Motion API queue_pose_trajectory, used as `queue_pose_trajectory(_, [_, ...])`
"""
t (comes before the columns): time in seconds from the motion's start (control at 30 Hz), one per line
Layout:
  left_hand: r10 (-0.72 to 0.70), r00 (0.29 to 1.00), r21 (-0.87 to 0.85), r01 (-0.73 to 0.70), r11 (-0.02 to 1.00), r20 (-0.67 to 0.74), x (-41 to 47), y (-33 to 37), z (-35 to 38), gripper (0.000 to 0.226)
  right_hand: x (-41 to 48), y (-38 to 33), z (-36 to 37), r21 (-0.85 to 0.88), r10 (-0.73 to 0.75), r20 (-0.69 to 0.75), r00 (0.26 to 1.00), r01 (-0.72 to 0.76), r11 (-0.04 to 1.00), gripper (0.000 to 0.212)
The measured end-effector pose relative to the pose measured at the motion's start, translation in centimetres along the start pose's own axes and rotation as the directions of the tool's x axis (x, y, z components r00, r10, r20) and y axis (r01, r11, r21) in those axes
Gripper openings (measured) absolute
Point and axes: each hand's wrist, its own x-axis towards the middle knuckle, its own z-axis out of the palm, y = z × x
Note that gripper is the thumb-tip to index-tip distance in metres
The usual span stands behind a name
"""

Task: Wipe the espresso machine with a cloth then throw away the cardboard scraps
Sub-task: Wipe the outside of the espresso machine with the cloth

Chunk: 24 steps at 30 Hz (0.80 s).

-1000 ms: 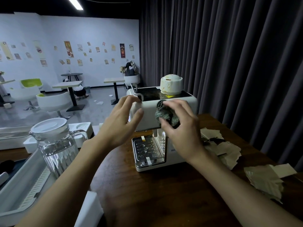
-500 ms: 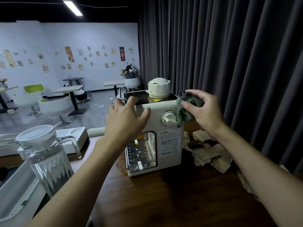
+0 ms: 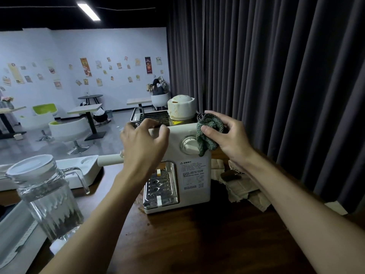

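Note:
A white espresso machine [image 3: 194, 180] stands on the dark wooden table [image 3: 197, 244], its side with a round knob and a label facing me. My left hand [image 3: 143, 143] rests on the machine's top left edge, fingers curled over it. My right hand [image 3: 229, 138] grips a bunched green-grey cloth [image 3: 207, 135] and presses it against the upper right corner, beside the knob. Torn cardboard scraps [image 3: 248, 192] lie on the table to the right of the machine, partly hidden behind my right forearm.
A clear glass pitcher [image 3: 45, 196] with a white lid stands at the left. Beyond it sits a white tray [image 3: 87, 165]. A dark curtain [image 3: 276, 86] hangs close behind the table. Café tables and chairs fill the room at the left.
The cloth went from the machine's front panel to its upper right corner. The machine now shows its knob side. My left hand shifted from the front corner to the top edge.

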Motion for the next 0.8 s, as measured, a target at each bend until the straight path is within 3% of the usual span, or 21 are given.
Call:
queue_pose_trajectory(0.2, [0.014, 1.000, -0.059, -0.012, 0.998, 0.021, 0.9, -0.9, -0.4, 0.034, -0.5, -0.7, 1.3, -0.040, -0.016, -0.021, 1.000, 0.015, 0.999, 0.043])
queue_pose_trajectory(0.4, [-0.035, 0.998, -0.140, 0.027, 0.990, -0.049, 2.3, -2.5, -1.1, 0.024, -1.3, -1.1, 2.5, -0.120, -0.077, -0.002, 0.997, 0.077, 0.990, 0.035])
queue_pose_trajectory(0.53, [-0.070, 0.994, 0.011, 0.071, 0.997, -0.078, 2.1, -2.2, -0.6, 0.017, 0.3, -0.9, 1.0, -0.129, -0.040, -0.091, 0.995, 0.028, 0.991, 0.031])
queue_pose_trajectory(0.67, [-0.082, 0.994, 0.120, 0.091, 0.989, -0.076, 1.3, -1.7, -0.2, 0.029, 3.0, 0.0, 0.1, -0.146, 0.009, -0.192, 0.981, -0.037, 0.989, 0.041])
queue_pose_trajectory(0.8, [-0.010, 0.995, 0.152, 0.025, 0.988, -0.103, -0.8, -0.9, 0.2, 0.036, 6.0, 0.7, 0.1, -0.133, 0.051, -0.117, 0.992, -0.066, 0.989, 0.026])
